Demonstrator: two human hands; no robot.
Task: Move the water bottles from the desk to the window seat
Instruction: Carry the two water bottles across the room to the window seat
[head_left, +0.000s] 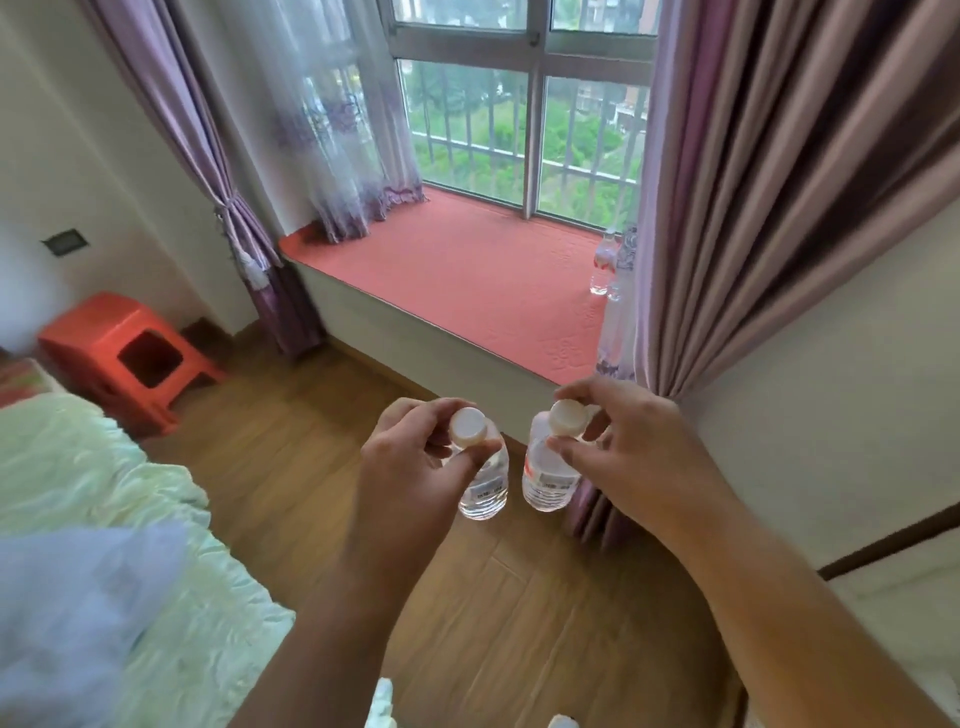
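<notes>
My left hand (410, 467) pinches the white cap of a clear water bottle (485, 480), which hangs upright over the wooden floor. My right hand (631, 441) pinches the cap of a second clear water bottle (548, 478) just beside the first. Both hang in the air in front of the window seat (467, 270), which has a coral-red cushion. Two more bottles (602, 265) stand at the seat's far right, partly behind the curtain edge. The desk is out of view.
Purple curtains (753, 182) hang at both sides of the window, the right one reaching the floor near my right hand. A red plastic stool (130, 353) stands at the left. A bed with pale green bedding (104, 493) fills the lower left.
</notes>
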